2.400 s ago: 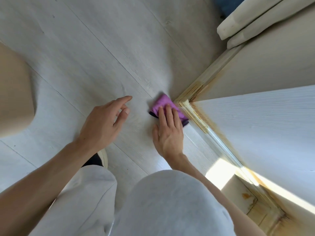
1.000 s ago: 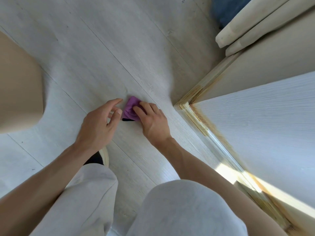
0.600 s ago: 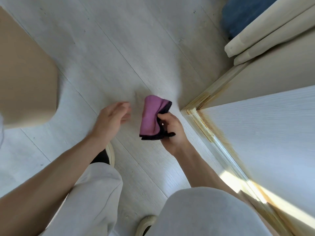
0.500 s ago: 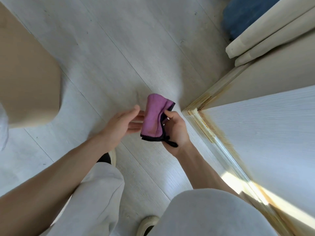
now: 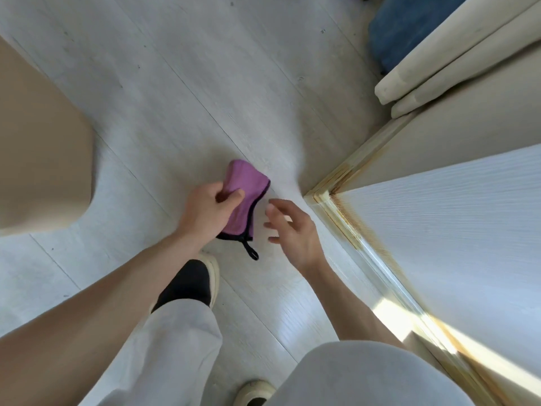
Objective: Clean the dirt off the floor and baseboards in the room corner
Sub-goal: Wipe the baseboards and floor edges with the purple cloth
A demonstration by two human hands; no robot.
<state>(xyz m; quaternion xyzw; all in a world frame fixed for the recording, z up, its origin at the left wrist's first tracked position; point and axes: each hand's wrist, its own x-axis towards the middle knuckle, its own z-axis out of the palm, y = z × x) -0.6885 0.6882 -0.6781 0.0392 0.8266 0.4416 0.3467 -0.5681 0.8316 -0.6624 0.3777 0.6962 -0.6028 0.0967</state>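
A folded purple cloth [image 5: 246, 194] with a black edge and a hanging loop is held above the pale wood-look floor [image 5: 181, 92]. My left hand [image 5: 207, 212] is shut on its left side. My right hand [image 5: 292, 230] hovers just to the right of the cloth, fingers spread and holding nothing. The room corner [image 5: 320, 194] lies to the right of both hands. Yellow-brown staining runs along both baseboards [image 5: 357, 238], one going up to the right, the other down to the right.
A tan piece of furniture [image 5: 38, 159] stands at the left. Cream curtains [image 5: 445, 60] hang at the upper right, with a blue thing [image 5: 409, 27] behind them. My legs in light trousers and my shoes [image 5: 202, 276] fill the bottom. Sunlight falls on the lower right floor.
The cloth went from the floor, lifted by my right hand, into my left hand. My right hand let go and opened. The view rose higher above the floor.
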